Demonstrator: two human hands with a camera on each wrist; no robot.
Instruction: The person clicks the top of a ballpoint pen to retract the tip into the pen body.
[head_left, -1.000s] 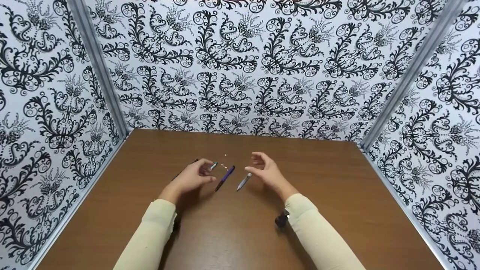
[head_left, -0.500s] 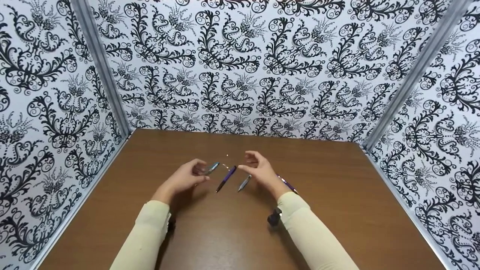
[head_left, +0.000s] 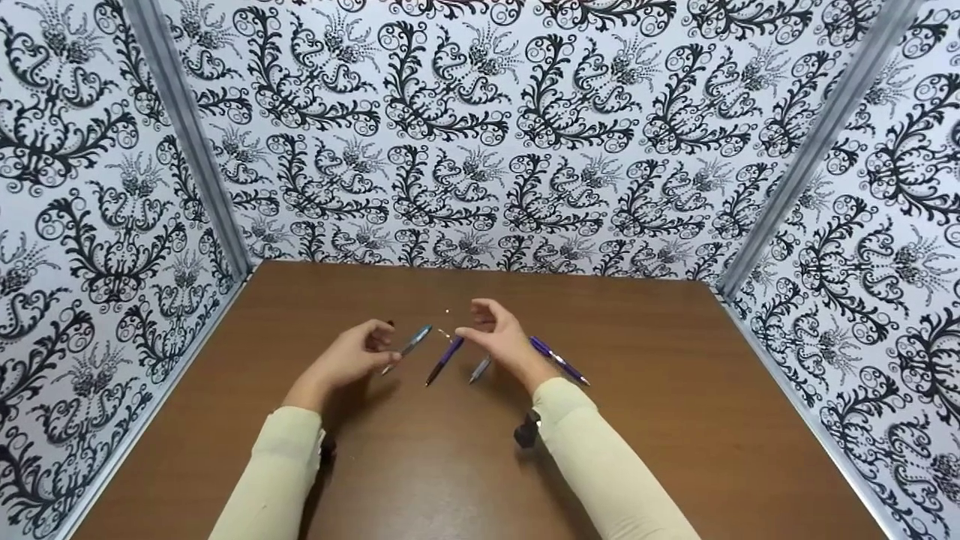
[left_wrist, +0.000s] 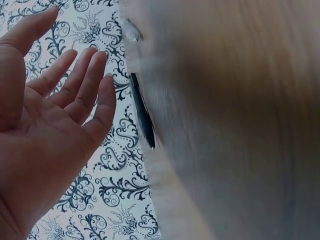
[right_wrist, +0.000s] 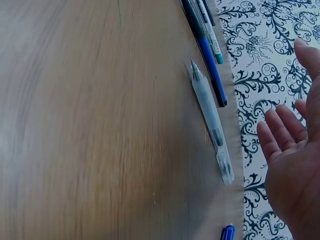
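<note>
My left hand [head_left: 349,360] hovers over the table's left middle with relaxed fingers and an empty palm; its thumb overlaps a teal-topped clear pen [head_left: 418,339] in the head view. Beyond it, a black pen [left_wrist: 143,115] shows whole in the left wrist view. My right hand [head_left: 501,341], fingers loosely bent and holding nothing, is above a clear pen [right_wrist: 207,102], partly hiding it from the head camera. Its thumb tip lies over the top end of a dark-gripped purple pen [head_left: 442,364]. Right of this hand lies another purple pen [head_left: 561,361].
All the pens lie on a brown wooden table [head_left: 660,360]. Patterned white walls [head_left: 465,150] enclose its back and sides, with grey metal posts [head_left: 191,142] at the corners. Small bright reflections show on the tabletop behind the pens. A dark wrist camera [head_left: 527,433] hangs beneath the right sleeve.
Both hands have shifted left, held open above the pens. The teal-topped pen and the rightmost purple pen have come out from behind them. The pens stay in place on the table.
</note>
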